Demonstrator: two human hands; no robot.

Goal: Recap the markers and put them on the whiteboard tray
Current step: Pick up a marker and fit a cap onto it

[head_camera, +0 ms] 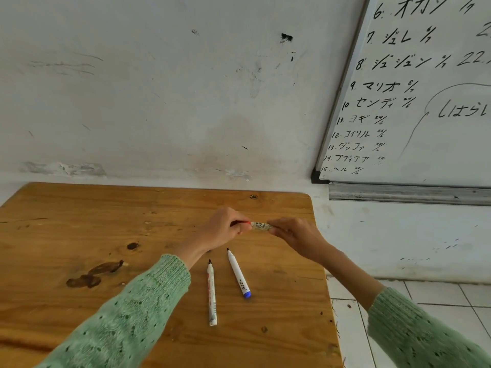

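I see both hands raised just above the wooden tabletop (pixel 79 213), meeting over its far right part. My left hand (pixel 225 229) is curled closed around a red cap (pixel 243 222), of which only a thin red sliver shows past the fingers. My right hand (pixel 295 232) pinches the white barrel of a marker (pixel 261 225) that lies roughly level between the two hands, its printed label facing up; the cap end and the barrel meet right at the left fingertips, and I cannot tell whether the cap is fully seated. Below the hands, two uncapped markers lie flat on the tabletop, dark tips pointing away from me. The left one, a white marker with red print (pixel 211 293), runs nearly straight toward me. The right one, a white marker with a blue end plug (pixel 238 273), slants so its blue end sits nearer the table's right edge. The two are close but apart, not touching. Both arms wear green knit sleeves (pixel 127 314). On the wall to the upper right hangs a whiteboard (pixel 425 102) covered in handwritten numbered lines, and along its bottom edge runs the metal whiteboard tray (pixel 409 194), well apart from the markers.
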